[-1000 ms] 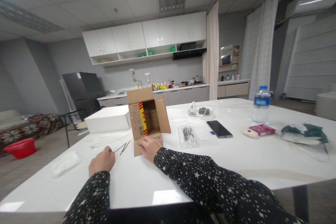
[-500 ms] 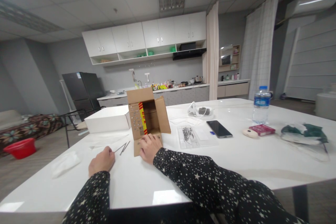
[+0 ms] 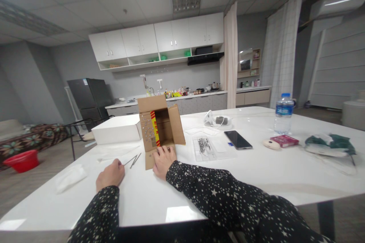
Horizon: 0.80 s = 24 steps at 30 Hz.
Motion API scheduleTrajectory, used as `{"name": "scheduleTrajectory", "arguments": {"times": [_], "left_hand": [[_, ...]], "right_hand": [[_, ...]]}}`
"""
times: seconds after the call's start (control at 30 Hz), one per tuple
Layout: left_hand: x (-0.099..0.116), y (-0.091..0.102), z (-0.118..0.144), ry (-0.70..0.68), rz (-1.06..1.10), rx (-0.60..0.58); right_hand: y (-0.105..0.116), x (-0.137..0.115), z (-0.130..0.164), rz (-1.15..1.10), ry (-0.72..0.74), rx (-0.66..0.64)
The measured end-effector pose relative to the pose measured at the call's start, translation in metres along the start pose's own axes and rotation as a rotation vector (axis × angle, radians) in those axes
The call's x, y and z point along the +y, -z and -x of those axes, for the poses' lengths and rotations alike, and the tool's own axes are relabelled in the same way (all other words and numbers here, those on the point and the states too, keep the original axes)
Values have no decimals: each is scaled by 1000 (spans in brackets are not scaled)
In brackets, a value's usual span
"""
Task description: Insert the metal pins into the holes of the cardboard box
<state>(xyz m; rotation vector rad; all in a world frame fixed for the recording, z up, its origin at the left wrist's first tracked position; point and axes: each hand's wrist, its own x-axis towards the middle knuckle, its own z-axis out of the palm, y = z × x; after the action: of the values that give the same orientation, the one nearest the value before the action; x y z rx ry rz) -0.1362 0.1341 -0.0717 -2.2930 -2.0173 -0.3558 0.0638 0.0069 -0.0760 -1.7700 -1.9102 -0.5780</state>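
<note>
My left hand (image 3: pixel 110 174) rests on the table, its fingers closed around the near end of a thin metal rod (image 3: pixel 130 159). A second thin rod (image 3: pixel 135 160) lies just to the right of it. An open cardboard box (image 3: pixel 148 133) stands ahead, its opening turned toward me, with a yellow-and-red tape strip along one edge. Several small pale dots show on its left side panel. My right hand (image 3: pixel 164 162) lies over the box's lower front flap (image 3: pixel 148 161), fingers bent onto the cardboard; the fingertips are partly hidden.
Behind the left hand stands a white box (image 3: pixel 116 130), with crumpled white tissue (image 3: pixel 71 177) at far left. To the right are a clear case (image 3: pixel 205 148) of small metal pieces, a phone (image 3: pixel 238 139), a red packet (image 3: pixel 285 141), a water bottle (image 3: pixel 283 115) and a green bundle (image 3: pixel 330 145).
My right hand has shifted slightly to the right on the lower flap, uncovering a little more cardboard. The left hand and the box have stayed in place.
</note>
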Motion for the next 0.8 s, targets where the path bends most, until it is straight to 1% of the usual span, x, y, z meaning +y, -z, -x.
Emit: {"name": "scheduleTrajectory", "arguments": {"times": [0.53, 0.8], "left_hand": [[1, 5, 4, -4, 2, 6], [0, 2, 3, -13, 6, 22]], "right_hand": [[3, -1, 1, -7, -27, -16], [4, 0, 1, -22, -40, -16]]}}
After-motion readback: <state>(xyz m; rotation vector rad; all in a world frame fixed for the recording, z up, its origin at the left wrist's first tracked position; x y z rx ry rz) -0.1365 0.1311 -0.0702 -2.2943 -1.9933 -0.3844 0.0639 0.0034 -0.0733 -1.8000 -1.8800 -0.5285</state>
